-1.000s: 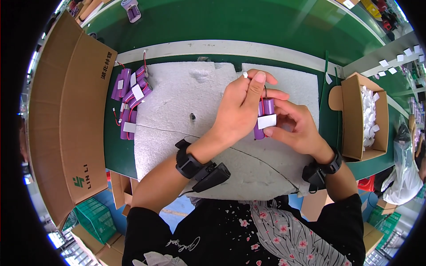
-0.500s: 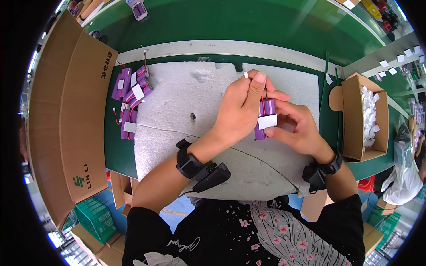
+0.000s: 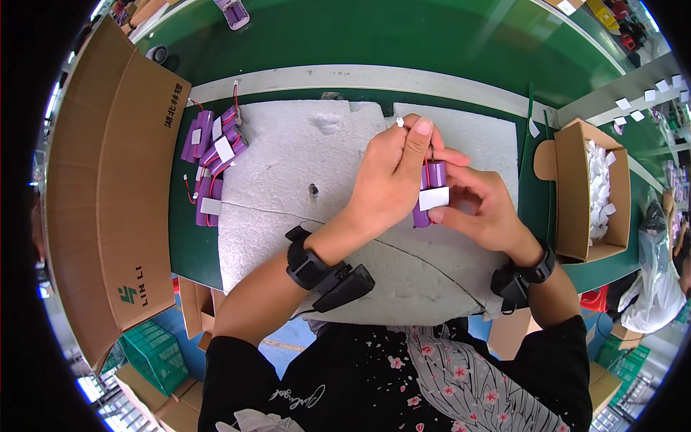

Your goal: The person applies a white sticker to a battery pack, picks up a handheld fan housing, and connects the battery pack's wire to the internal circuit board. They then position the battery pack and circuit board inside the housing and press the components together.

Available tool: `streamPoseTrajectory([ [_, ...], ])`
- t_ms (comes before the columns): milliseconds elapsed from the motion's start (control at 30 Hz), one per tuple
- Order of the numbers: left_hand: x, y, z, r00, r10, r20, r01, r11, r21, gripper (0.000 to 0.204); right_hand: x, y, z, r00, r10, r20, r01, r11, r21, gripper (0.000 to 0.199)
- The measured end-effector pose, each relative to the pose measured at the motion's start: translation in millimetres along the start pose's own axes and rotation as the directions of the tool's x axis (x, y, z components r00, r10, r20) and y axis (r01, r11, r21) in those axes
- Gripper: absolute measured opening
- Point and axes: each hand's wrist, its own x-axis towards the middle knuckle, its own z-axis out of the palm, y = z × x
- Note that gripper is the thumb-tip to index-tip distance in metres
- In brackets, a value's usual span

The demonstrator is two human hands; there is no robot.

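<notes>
A purple battery pack (image 3: 436, 173) with a white label is held above the white foam board (image 3: 281, 158). My right hand (image 3: 489, 209) closes on it from the right, with the thumb at the label's lower edge. My left hand (image 3: 394, 169) pinches the pack's red and black wires near its top end. Out of that fist pokes a small white connector (image 3: 400, 122). Part of the wires is hidden by my left fingers. At the foam's left edge lie several similar battery packs (image 3: 208, 189), with labels, red wires and small white plugs.
A tall cardboard box (image 3: 115, 194) stands on the left. To the right is an open carton (image 3: 561, 187) full of white paper pieces (image 3: 598, 191). Behind the foam runs a pale rail (image 3: 288, 77), and beyond it a green belt (image 3: 403, 43) carries a purple battery item (image 3: 235, 14).
On the belt beyond the rail, the purple battery item has shifted slightly to the right, and a dark round object shows more by the tall box. My hands and the held pack are almost still.
</notes>
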Motion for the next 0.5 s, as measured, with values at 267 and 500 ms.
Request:
streamPoseTrajectory([
  [267,0.0,-1.8,3.0,0.998,0.021,-0.052,-0.021,1.0,-0.01,0.045,0.0,0.8,0.6,1.0,0.009,-0.011,-0.009,1.0,0.011,0.036],
  [500,-0.1,1.0,1.0,1.0,-0.014,-0.021,0.014,1.0,-0.021,0.039,-0.9,-1.0,-3.9,0.996,0.075,0.057,-0.074,0.997,-0.026,0.045],
])
